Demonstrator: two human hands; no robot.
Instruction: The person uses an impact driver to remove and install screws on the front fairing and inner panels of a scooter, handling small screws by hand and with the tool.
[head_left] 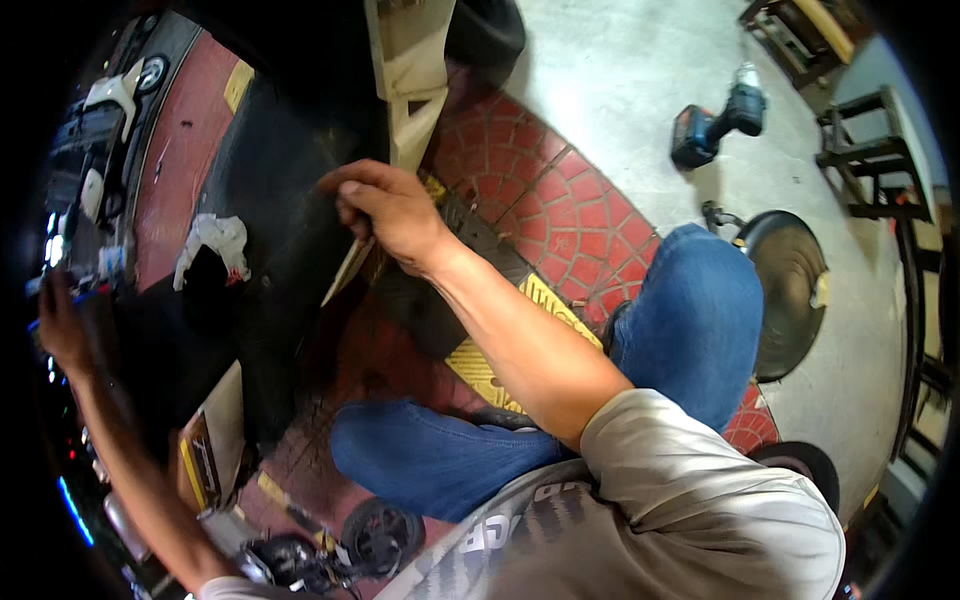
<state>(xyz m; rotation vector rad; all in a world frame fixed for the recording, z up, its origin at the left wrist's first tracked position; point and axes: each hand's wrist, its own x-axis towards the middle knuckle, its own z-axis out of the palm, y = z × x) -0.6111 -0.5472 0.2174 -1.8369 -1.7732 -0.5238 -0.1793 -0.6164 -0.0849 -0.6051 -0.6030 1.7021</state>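
My right hand (392, 212) is over a large black body (290, 130) with cream-coloured panels (412, 60). Its index finger reaches out to the left while the thumb and other fingers curl in; whatever they grip, if anything, is hidden. Far to the left, near the picture's dark rim, my left hand (63, 330) has its fingers stretched out and shows nothing in it. A crumpled white cloth or bag (222, 240) rests on the black body between both hands. What kind of machine the black body belongs to is hard to make out.
A cordless drill (718, 125) and a round dark dish (785, 290) are on the pale floor to the right. Wooden stools (872, 150) stand beyond. Red paving (560, 230) with yellow tiles (487, 372) lies under me. Behind my left arm is a small wheel (382, 537).
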